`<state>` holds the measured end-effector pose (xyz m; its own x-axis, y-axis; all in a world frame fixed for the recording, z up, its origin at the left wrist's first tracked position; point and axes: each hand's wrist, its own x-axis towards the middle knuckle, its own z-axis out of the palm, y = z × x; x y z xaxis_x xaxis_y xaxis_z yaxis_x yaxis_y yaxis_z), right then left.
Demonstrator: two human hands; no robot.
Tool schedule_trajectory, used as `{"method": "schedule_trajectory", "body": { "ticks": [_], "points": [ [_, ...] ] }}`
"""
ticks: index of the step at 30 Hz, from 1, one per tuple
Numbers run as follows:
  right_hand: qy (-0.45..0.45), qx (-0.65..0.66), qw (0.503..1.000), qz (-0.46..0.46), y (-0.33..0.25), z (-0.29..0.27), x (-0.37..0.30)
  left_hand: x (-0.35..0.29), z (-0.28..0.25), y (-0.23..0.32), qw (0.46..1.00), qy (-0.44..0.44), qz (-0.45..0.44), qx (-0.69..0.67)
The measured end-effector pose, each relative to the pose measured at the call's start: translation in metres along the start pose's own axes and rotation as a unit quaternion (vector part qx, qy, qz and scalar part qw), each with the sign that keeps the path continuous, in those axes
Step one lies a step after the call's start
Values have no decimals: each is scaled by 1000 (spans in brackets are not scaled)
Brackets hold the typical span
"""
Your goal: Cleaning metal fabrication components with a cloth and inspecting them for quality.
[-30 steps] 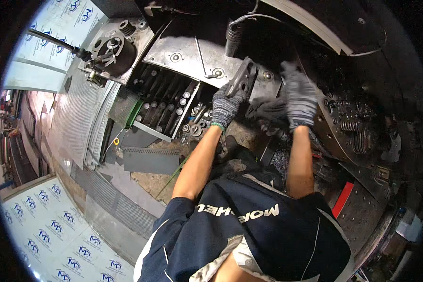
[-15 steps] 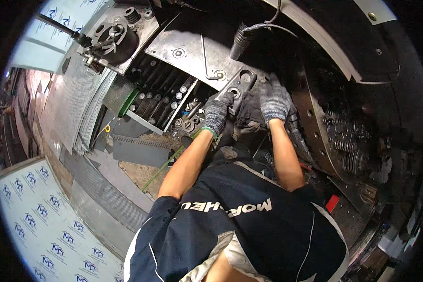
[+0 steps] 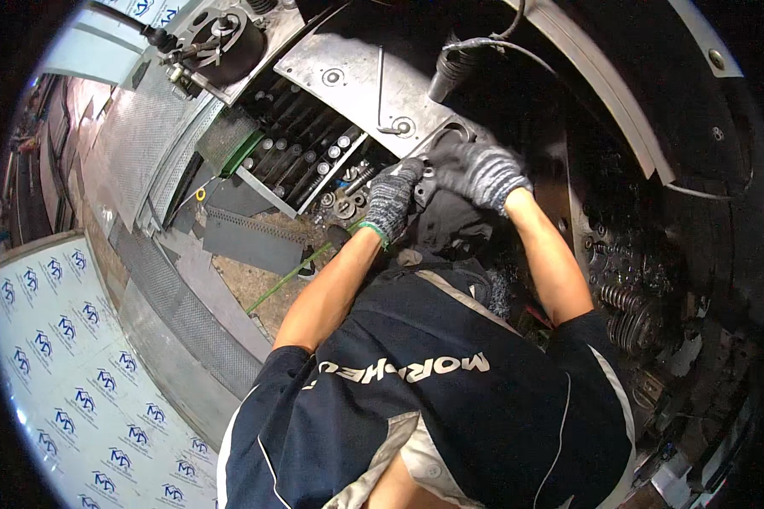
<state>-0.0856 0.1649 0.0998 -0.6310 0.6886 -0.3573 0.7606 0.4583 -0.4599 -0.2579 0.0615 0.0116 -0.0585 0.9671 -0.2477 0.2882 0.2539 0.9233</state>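
My left hand (image 3: pixel 390 199), in a grey knit glove with a green cuff, is closed on the left edge of a steel block with round holes (image 3: pixel 423 188). My right hand (image 3: pixel 489 176), gloved alike, lies over the block's right side and covers much of it. Motion smears its fingers, so their grip cannot be made out. Beneath the block and my hands is a bunched dark cloth (image 3: pixel 452 222). Just beyond, an L-shaped hex key (image 3: pixel 381 89) rests on a flat steel plate (image 3: pixel 348 55), its short end at a bolt hole.
Left of my left hand stands a rack of dark cylindrical tools (image 3: pixel 301 157), with loose metal parts (image 3: pixel 345 204) beside it. A ribbed dark cylinder with a cable (image 3: pixel 452 72) stands beyond my right hand. Coil springs (image 3: pixel 628 316) lie at the right, and perforated sheets (image 3: pixel 170 297) at the left.
My right hand has swung left and inward, from beside the block to over it. My left hand stays at the block's left edge. The whole view has shifted slightly.
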Motion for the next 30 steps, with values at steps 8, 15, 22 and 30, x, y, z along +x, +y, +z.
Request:
{"method": "schedule_trajectory", "body": {
  "ticks": [8,15,22,30],
  "points": [
    [249,-172,921,246,57,4,45,8,7,19,924,35,-215,-313],
    [237,-21,902,360,4,-15,26,4,8,15,924,17,-217,-316],
    [281,-156,947,3,1,64,-36,8,-5,16,913,92,-159,-363],
    [290,-220,931,-19,-30,26,-10,19,-8,-4,937,151,-107,-298]
  ]
}}
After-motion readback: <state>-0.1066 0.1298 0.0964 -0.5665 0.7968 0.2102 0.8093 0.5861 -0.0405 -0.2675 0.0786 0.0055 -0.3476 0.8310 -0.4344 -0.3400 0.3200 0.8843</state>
